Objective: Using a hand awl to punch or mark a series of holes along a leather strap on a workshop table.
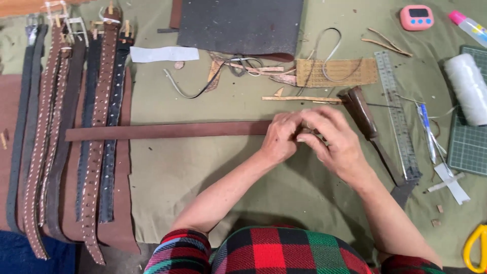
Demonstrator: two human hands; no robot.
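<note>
A long brown leather strap (167, 131) lies flat across the olive cloth, its left end resting over a row of finished belts (76, 132). My left hand (280, 138) and my right hand (334, 143) meet at the strap's right end, fingers curled together over it. The strap's end is hidden under my fingers, so what exactly they pinch cannot be seen. A wooden-handled tool (366, 117) lies just right of my right hand.
A metal ruler (399, 116), pen (427, 133), white thread spool (467, 89) and green cutting mat (469, 144) lie right. Dark leather sheet (241, 25), scraps and a tan strip (337, 72) sit behind. Pink timer (416, 17), yellow scissors (476, 246).
</note>
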